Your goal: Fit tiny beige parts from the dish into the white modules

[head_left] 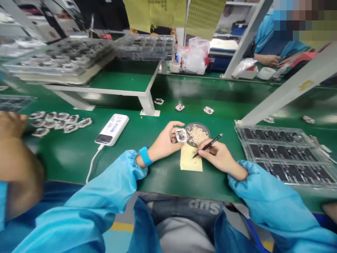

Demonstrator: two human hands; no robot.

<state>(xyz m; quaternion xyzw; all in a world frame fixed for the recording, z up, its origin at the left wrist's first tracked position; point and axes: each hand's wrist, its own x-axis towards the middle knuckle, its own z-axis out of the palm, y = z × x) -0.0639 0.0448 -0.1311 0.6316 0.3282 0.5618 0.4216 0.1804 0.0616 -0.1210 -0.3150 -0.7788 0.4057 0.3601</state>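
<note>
My left hand [168,138] pinches a small white-edged part [181,135] with a grey, uneven middle, holding it up beside a round dark dish [209,130]. Many tiny beige pieces [196,135] fill that dish. Between the fingers of my right hand [214,153] are slim black tweezers [212,142], their pointed end down at a pad of yellow sticky notes [191,163]. A few small dark specks lie on the pad near the tip. Whether the tip grips anything is too small to tell.
Left stand a white power bank [112,129] with a cable and a cluster of similar parts [60,121]. Clear trays [286,151] lie right, below a slanted white post [284,84]. A raised shelf [123,79] holds more trays. Another person's arm [21,158] is at far left.
</note>
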